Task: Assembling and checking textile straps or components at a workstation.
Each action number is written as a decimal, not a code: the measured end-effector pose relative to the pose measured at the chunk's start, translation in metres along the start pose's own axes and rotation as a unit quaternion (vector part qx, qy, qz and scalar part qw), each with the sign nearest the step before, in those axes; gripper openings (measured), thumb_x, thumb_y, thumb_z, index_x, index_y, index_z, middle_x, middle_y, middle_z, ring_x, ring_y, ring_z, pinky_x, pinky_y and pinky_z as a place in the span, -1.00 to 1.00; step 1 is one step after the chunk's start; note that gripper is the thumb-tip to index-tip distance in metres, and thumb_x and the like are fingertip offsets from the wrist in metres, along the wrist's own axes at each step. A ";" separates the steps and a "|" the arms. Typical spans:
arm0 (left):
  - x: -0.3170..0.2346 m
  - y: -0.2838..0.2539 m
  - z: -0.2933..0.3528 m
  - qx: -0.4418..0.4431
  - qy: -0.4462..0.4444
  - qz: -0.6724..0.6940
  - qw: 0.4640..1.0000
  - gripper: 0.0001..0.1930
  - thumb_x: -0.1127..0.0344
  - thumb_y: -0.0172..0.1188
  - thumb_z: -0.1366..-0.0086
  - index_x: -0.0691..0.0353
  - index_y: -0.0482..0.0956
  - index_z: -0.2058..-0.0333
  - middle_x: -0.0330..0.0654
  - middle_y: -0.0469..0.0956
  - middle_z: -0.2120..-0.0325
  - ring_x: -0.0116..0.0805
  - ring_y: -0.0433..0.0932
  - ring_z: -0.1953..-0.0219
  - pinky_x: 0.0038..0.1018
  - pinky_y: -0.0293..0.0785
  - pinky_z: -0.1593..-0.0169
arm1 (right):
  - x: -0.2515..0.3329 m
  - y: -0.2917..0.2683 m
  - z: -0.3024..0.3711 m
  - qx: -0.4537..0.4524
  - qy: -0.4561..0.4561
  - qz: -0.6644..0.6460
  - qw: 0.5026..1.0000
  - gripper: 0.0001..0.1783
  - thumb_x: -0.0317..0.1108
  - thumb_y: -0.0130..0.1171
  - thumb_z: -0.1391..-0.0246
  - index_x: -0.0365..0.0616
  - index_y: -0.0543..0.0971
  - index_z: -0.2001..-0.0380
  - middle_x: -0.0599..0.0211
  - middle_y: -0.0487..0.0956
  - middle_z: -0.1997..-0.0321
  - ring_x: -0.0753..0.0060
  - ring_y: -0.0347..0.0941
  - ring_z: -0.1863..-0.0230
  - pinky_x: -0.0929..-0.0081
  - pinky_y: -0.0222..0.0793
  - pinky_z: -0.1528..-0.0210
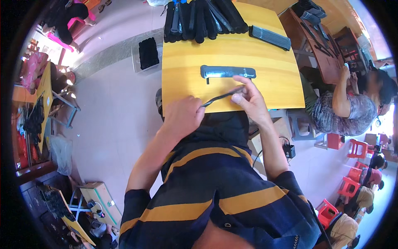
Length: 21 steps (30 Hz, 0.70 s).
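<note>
A thin black strip (219,97), twisted along its length, is stretched between my two hands above the near edge of the yellow table (273,91). Its left end goes into my left hand (184,115), whose fingers are closed round it. With thumb and fingers, my right hand (251,100) grips the strip's other end, which sits higher. Just beyond my hands lies a long flat dark pouch (226,72) with a shiny face and a short black tab hanging at its left part. My right fingertips come close to its lower right edge.
Several black pouches (199,20) lie side by side at the table's far edge, with a stack of grey-black strips (269,37) to their right. A clear bin (136,60) holding black pieces stands left of the table. A person (344,101) sits close by on the right.
</note>
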State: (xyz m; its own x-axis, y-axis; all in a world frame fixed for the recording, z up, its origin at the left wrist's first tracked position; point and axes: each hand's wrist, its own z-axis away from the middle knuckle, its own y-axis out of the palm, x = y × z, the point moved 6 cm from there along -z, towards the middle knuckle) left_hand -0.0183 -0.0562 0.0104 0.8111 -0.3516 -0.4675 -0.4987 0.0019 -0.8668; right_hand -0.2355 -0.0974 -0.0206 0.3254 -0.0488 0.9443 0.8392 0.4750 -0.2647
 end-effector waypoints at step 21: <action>0.013 -0.010 0.022 -0.080 -0.126 0.225 0.963 -0.80 0.19 0.15 -0.43 0.20 0.54 0.18 0.01 0.62 0.49 0.12 0.63 0.40 -0.11 0.50 0.32 | 0.052 0.027 -0.010 -0.225 -0.261 0.368 0.863 -0.70 -0.54 0.30 -0.07 -0.05 0.69 0.10 0.25 0.62 0.23 0.14 0.60 0.18 0.29 0.54 0.16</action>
State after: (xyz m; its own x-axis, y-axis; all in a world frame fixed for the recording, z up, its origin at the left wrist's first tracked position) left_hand 0.0036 -0.0398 0.0090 0.5405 -0.1113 -0.8339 -0.8411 -0.0501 -0.5385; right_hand -0.1913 -0.0961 0.0193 0.7007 0.5795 0.4161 0.6115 -0.1876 -0.7686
